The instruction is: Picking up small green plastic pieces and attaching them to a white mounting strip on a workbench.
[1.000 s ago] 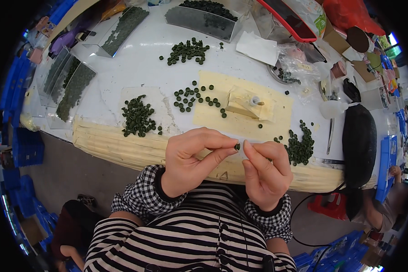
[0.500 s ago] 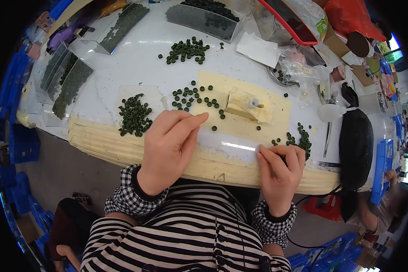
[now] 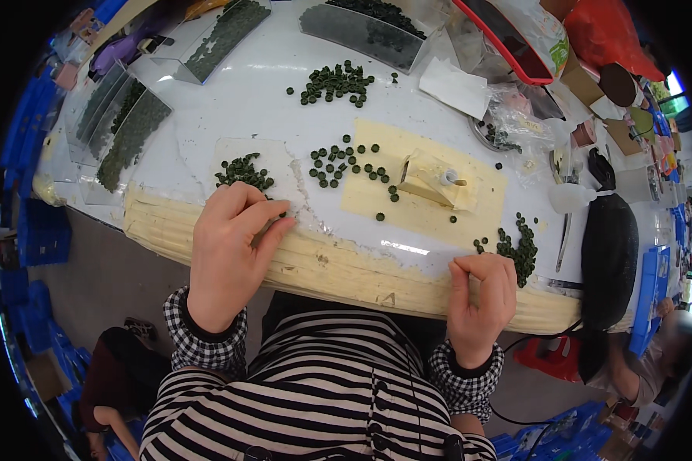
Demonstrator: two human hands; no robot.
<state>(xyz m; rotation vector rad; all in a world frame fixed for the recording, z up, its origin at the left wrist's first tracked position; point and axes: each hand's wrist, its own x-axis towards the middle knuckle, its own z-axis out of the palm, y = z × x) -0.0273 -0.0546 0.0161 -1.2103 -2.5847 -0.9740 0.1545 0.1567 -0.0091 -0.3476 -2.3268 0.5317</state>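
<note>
- Head view (only one). L hand (image 3: 227, 257) over the desk's padded front edge (image 3: 323, 269), thumb + index tips nearly tog., small gap. A dk green piece (image 3: 282, 215) shows right by them; can't tell if the grip has it or it's just behind.
- R hand (image 3: 483, 300) at front edge, R of ctr; thumb + index pinched nr closed, no piece seen in the grip; can't tell if smth tiny is in there.
- Green pieces elsewhere: L pile (image 3: 242, 169) just beyond L hand; mid scatter (image 3: 334, 156), partly on yellow sheet (image 3: 369, 134); back pile (image 3: 338, 83); R pile (image 3: 524, 246) just beyond R hand.
- Risks (my judgement): L knuckles or cuff cd drag the L pile & spill it off the edge, hand's so close; a tiny piece cd slip from a light pinch & roll; R hand cd knock R pile; a bump cd tip the small cup (image 3: 447, 178) on the yellow block (image 3: 419, 178), contents n/a to see.
- Containers: clear back bin (image 3: 404, 58), upper-L bin (image 3: 178, 67) & L-side trays (image 3: 104, 115) all hold dk green bits; round dish (image 3: 477, 134) has a few, part under clear bag (image 3: 523, 127). White squeeze bottle (image 3: 567, 198) nr R side, fill unclear.
</note>
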